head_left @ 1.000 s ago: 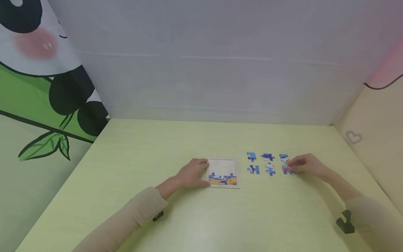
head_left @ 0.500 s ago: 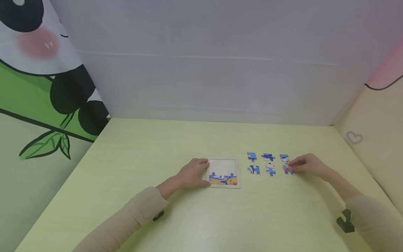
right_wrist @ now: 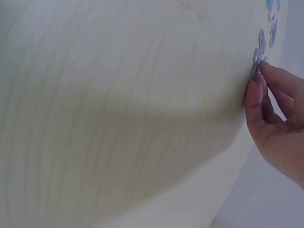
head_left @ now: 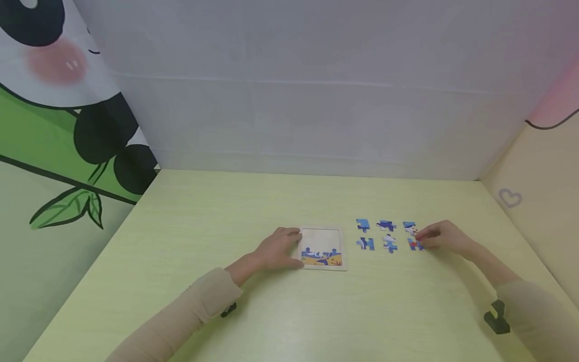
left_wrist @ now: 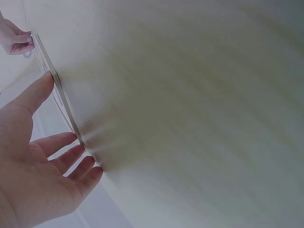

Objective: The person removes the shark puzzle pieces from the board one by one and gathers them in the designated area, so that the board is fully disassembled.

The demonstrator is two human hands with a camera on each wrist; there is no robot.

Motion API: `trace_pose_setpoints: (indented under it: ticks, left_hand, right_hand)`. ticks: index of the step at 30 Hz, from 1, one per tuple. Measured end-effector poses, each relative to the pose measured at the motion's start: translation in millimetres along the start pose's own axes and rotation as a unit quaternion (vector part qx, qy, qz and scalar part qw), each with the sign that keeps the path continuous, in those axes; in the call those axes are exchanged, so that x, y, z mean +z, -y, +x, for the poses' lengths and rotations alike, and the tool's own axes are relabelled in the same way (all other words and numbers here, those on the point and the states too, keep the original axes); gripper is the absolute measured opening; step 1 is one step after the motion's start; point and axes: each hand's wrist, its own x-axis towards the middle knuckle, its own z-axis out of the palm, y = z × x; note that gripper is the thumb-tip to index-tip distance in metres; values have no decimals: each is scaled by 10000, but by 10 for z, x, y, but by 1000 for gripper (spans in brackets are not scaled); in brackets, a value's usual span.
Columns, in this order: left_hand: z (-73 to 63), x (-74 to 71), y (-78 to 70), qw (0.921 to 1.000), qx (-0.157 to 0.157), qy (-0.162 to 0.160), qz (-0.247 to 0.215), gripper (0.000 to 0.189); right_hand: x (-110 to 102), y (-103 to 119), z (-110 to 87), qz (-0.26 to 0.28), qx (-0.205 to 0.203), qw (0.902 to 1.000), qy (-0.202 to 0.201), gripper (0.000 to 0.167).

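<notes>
Left hand (head_left: 277, 247) lies flat against the left edge of the puzzle tray (head_left: 322, 248), fingers (left_wrist: 66, 156) straight and released, touching the tray's rim. The tray sits near the middle of the worktop (head_left: 190, 236); its bottom row is filled and the upper area is bare. Right hand (head_left: 441, 236) pinches the red-and-blue puzzle piece (head_left: 413, 244) at its edge, thumb and fingers (right_wrist: 254, 92) grasping it, the piece on the worktop. This piece is the near-right one of 6 loose pieces (head_left: 384, 225), arranged in 2 rows of 3 right of the tray.
</notes>
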Motion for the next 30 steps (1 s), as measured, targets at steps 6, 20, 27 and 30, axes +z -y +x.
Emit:
trace_pose_setpoints:
  ticks: [6, 20, 27, 30]
  left_hand:
    - [2, -4, -17, 10000, -2, 3, -35, 68]
    - [18, 15, -10, 9994, 343, -13, -38, 60]
    - [35, 39, -73, 9987, 508, -62, -85, 51]
    - [45, 44, -96, 9984, 560, -97, -7, 46]
  right_hand:
    - [5, 34, -1, -314, 23, 9995, -64, 28]
    - [311, 561, 166, -378, -564, 9975, -188, 26]
    - [758, 865, 331, -239, -1038, 9943, 47, 26]
    - [953, 990, 384, -371, -1217, 9918, 73, 30]
